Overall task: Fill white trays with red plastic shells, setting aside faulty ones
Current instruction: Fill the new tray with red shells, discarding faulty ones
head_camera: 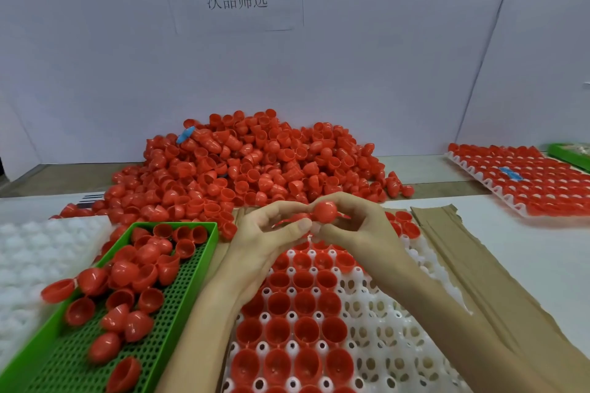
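Note:
A big heap of red plastic shells point(255, 166) lies at the back of the table. In front of me is a white tray point(389, 338), its left columns filled with red shells point(303, 329), its right cells bare. Above the tray's far end my left hand point(271, 233) and my right hand point(357, 226) meet. Together they pinch a red shell point(325, 211) with thin flash sticking out at its sides. A second red piece shows under my left fingers.
A green perforated tray point(178, 297) at the left holds several loose red shells. A bare white tray point(28, 258) lies further left. A full tray point(523, 182) sits at the far right. Brown cardboard point(472, 268) lies right of the working tray.

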